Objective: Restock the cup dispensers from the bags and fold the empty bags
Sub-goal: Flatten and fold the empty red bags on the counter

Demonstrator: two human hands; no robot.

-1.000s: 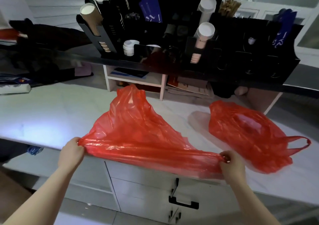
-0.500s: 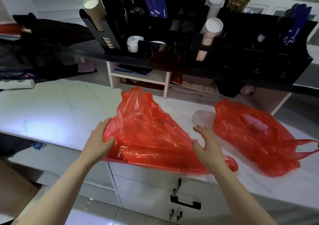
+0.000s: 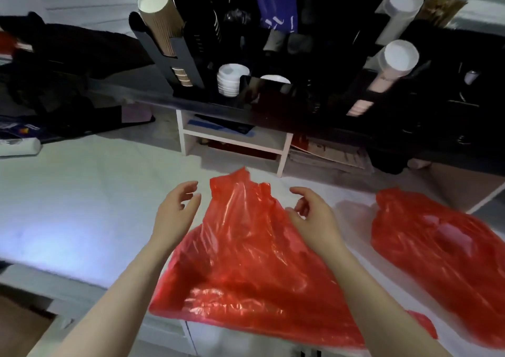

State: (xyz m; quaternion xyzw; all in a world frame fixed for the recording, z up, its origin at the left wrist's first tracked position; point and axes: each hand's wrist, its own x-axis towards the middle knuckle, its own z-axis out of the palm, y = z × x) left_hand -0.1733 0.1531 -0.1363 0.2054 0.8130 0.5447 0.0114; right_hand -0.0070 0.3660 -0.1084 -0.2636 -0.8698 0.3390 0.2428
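An empty red plastic bag (image 3: 246, 261) lies flattened on the white counter (image 3: 76, 214), its near edge hanging over the front. My left hand (image 3: 177, 209) hovers open at the bag's upper left edge, fingers spread. My right hand (image 3: 314, 217) is open over the bag's upper right side, fingers curled above the plastic. A second red bag (image 3: 442, 258) lies to the right, bulging. Behind stands the black cup dispenser rack (image 3: 273, 64) with a brown cup stack (image 3: 161, 20) and white cup stacks (image 3: 396, 64).
A small white shelf unit (image 3: 232, 143) stands at the back of the counter under the dark ledge. A white roll (image 3: 19, 147) and dark clutter lie at the far left. White lids (image 3: 232, 79) sit in the rack. Cabinet fronts run below the counter edge.
Both hands let go of the bag's near edge and moved forward along its sides to the far end. The bag now lies flatter and narrower at the top.
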